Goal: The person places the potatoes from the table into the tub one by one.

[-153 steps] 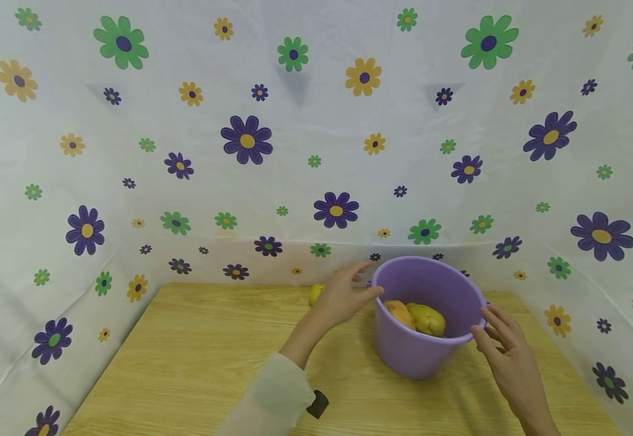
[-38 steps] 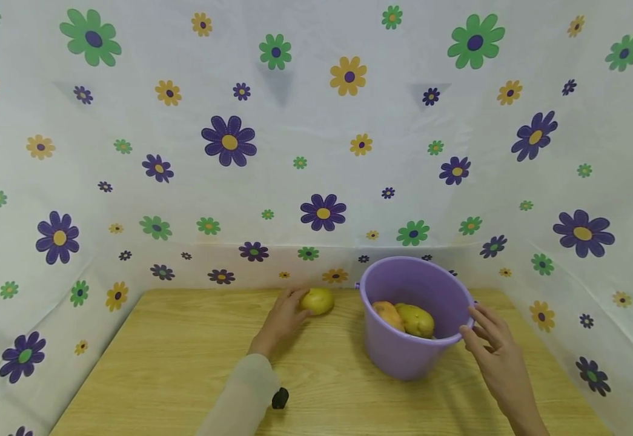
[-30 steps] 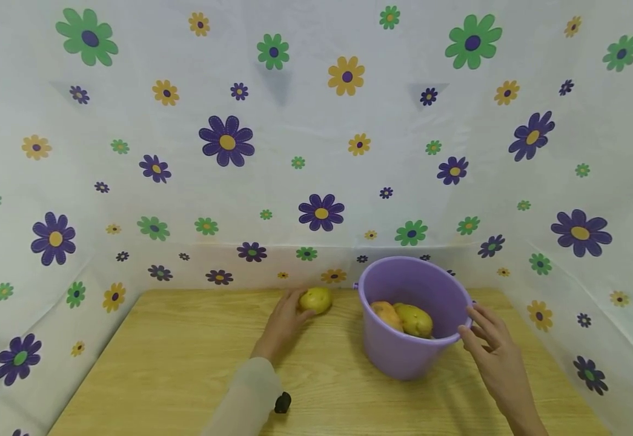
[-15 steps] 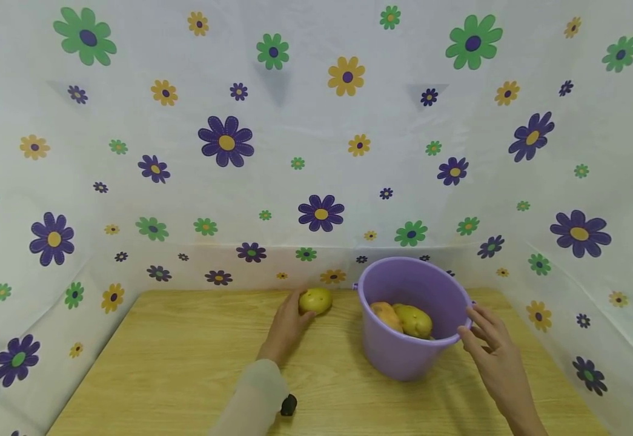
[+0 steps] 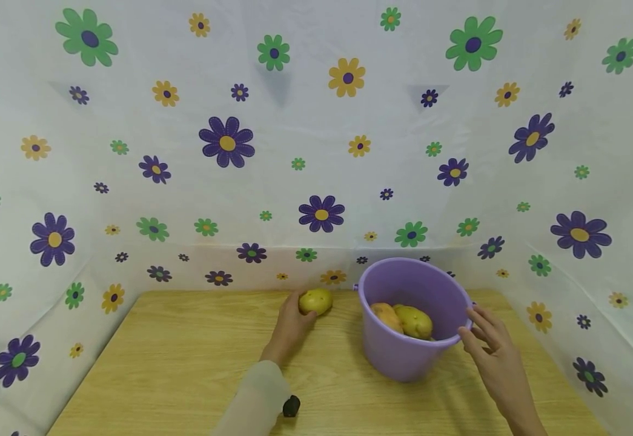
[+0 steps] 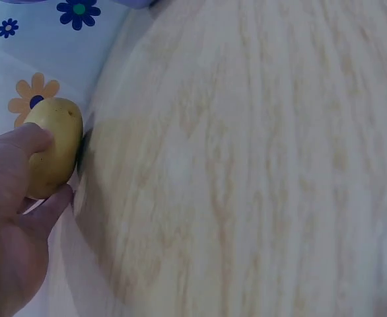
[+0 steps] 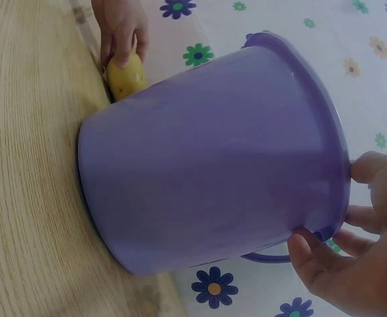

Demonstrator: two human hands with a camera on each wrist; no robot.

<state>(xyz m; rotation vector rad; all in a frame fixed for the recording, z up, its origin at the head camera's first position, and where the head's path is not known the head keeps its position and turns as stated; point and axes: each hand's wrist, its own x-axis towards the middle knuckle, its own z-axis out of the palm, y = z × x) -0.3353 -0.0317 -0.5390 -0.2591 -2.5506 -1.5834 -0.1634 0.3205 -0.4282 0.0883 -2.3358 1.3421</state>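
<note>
A purple plastic bucket [image 5: 403,357] stands on the wooden table [image 5: 185,375] at the back right, with two potatoes [image 5: 414,321] inside. My right hand [image 5: 490,345] grips its right rim [image 7: 342,198], fingers curled over the edge. A third yellow potato [image 5: 316,301] lies on the table left of the bucket. My left hand [image 5: 289,324] holds this potato [image 6: 51,145], thumb and fingers curled round it, and it sits against the flowered cloth at the table's back edge.
White cloth printed with purple, green and yellow flowers [image 5: 321,215] walls in the table at the back and both sides. A small black thing [image 5: 291,406] shows under my left sleeve. Bare wood stretches across the left and front of the table.
Over the last second almost nothing moved. Five seconds ago my left hand was at the bucket's left rim; it has since moved left onto the potato.
</note>
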